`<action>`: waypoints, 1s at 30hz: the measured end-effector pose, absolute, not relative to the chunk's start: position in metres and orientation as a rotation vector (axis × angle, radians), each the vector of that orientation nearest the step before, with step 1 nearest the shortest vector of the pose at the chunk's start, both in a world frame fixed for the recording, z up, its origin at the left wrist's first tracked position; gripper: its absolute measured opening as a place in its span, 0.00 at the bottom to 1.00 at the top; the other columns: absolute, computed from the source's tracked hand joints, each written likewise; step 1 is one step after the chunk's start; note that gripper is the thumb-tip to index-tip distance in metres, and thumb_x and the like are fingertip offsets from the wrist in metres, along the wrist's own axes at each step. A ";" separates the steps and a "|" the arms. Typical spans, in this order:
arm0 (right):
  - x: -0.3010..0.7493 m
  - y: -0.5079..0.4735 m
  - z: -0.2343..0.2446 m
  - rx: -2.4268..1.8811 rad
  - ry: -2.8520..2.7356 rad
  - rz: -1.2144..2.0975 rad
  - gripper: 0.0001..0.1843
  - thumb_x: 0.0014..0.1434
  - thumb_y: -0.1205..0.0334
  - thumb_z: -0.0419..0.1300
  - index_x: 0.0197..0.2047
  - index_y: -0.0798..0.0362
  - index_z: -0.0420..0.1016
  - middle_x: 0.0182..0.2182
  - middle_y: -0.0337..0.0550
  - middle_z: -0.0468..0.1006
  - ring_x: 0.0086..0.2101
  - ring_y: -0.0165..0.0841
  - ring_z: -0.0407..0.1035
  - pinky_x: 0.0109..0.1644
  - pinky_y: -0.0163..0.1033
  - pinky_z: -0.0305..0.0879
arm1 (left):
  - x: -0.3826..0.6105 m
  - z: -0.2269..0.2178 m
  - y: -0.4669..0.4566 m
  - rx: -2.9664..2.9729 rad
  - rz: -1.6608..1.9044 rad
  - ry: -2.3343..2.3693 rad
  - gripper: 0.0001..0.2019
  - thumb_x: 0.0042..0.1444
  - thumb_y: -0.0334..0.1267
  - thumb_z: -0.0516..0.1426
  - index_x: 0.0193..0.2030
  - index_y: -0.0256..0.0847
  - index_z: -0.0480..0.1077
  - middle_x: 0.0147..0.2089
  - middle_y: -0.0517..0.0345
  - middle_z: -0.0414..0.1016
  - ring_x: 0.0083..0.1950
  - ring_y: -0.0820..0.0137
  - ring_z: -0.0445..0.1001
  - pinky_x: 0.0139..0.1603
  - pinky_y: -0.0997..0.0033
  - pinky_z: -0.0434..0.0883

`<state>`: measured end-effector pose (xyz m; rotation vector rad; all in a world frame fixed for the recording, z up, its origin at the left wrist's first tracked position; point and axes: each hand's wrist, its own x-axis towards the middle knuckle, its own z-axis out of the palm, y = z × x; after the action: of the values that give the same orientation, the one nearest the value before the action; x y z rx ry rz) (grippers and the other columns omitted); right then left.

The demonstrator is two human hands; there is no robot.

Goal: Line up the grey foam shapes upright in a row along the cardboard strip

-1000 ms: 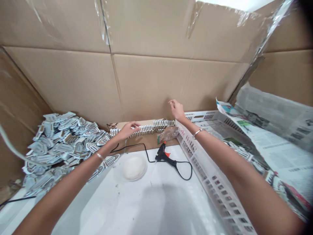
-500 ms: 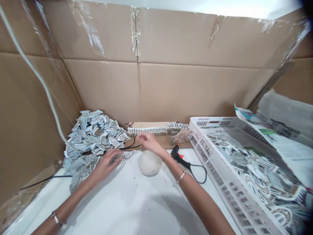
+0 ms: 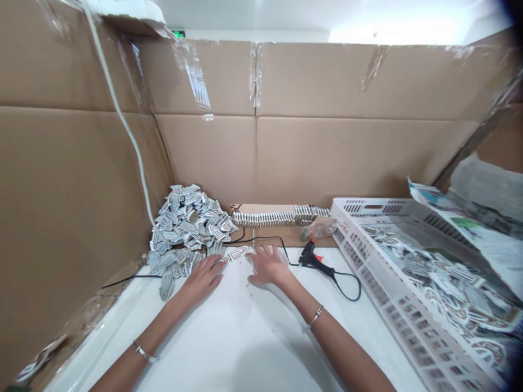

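Note:
My left hand (image 3: 204, 279) lies low over the white table (image 3: 229, 337), open, its fingertips at a few flat white pieces with dark outlines by the near edge of the pile. One such arch-shaped piece (image 3: 237, 253) lies between my two hands. Palm down with fingers spread, my right hand (image 3: 268, 265) is open just right of that piece. Whether anything lies under its palm is hidden. Left of centre rises a heap of similar grey-white pieces (image 3: 188, 223). To the right of my right hand is a black glue gun (image 3: 314, 257) with a red trigger.
A row of stacked pieces (image 3: 265, 219) stands along the back on cardboard. A crumpled clear plastic bag (image 3: 321, 227) sits beside it. The white plastic crate (image 3: 355, 256) at right holds many pieces and papers. Cardboard walls (image 3: 327, 158) surround the table; a white cable (image 3: 122, 117) hangs left.
My right hand has come down and spread its fingers; the round translucent dish that was beneath its wrist no longer shows. My left hand has flattened. The view has shifted, moving the scene rightward.

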<state>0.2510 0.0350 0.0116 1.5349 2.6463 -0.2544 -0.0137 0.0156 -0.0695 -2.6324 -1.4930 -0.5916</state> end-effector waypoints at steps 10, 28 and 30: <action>0.265 0.014 0.008 1.365 2.711 -0.245 0.41 0.51 0.47 0.66 0.66 0.45 0.64 0.64 0.55 0.64 0.64 0.56 0.53 0.65 0.69 0.42 | -0.013 -0.074 0.011 -2.683 -0.645 -1.512 0.18 0.66 0.37 0.49 0.59 0.45 0.70 0.63 0.49 0.69 0.65 0.58 0.64 0.64 0.51 0.65; 0.209 -0.004 0.021 1.194 2.801 -0.356 0.17 0.64 0.63 0.51 0.52 0.52 0.74 0.48 0.52 0.77 0.48 0.46 0.71 0.49 0.49 0.66 | 0.005 -0.046 -0.011 -2.805 -1.043 -1.835 0.11 0.63 0.37 0.55 0.51 0.44 0.72 0.49 0.52 0.77 0.52 0.61 0.75 0.55 0.61 0.71; 0.206 -0.012 0.016 1.172 2.771 -0.340 0.16 0.64 0.62 0.50 0.50 0.52 0.75 0.48 0.53 0.77 0.48 0.47 0.72 0.48 0.50 0.67 | 0.007 -0.045 -0.014 -2.781 -1.136 -1.932 0.11 0.63 0.39 0.55 0.51 0.44 0.71 0.48 0.53 0.78 0.48 0.63 0.76 0.52 0.63 0.72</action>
<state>0.2064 -0.0122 0.0163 1.1716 2.7713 -0.3404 0.0073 -0.0138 -0.0450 -2.7806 -1.9322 -1.1356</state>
